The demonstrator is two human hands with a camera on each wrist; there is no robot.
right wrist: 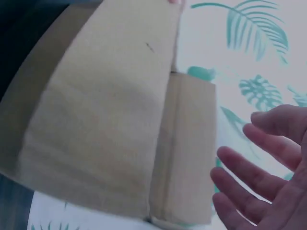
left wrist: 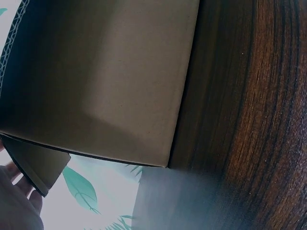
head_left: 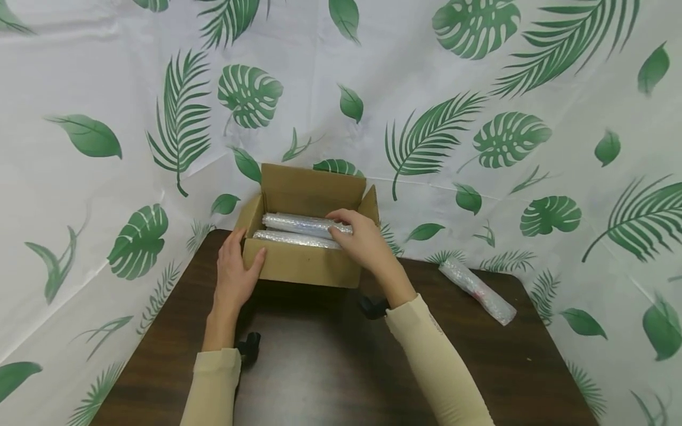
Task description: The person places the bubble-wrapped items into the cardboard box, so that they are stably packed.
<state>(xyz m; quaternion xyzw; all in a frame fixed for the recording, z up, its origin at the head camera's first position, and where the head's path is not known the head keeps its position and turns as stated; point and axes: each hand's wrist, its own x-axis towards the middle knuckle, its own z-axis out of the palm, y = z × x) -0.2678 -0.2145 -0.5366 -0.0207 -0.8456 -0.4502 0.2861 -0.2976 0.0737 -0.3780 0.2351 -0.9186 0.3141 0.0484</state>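
Observation:
An open cardboard box stands at the far side of the table. Inside lie bubble-wrapped packages, one nearer the back and another along the front wall. My left hand grips the box at its front left corner, thumb over the front wall; in the left wrist view its fingers are at a flap. My right hand is over the box's right end, fingertips right at the back package. The right wrist view shows that hand's fingers spread, nothing between them, beside the cardboard.
Another bubble-wrapped package, with a reddish spot, lies on the dark wooden table to the right. A white cloth backdrop with green leaves hangs behind and around the table. The box's back flap stands up.

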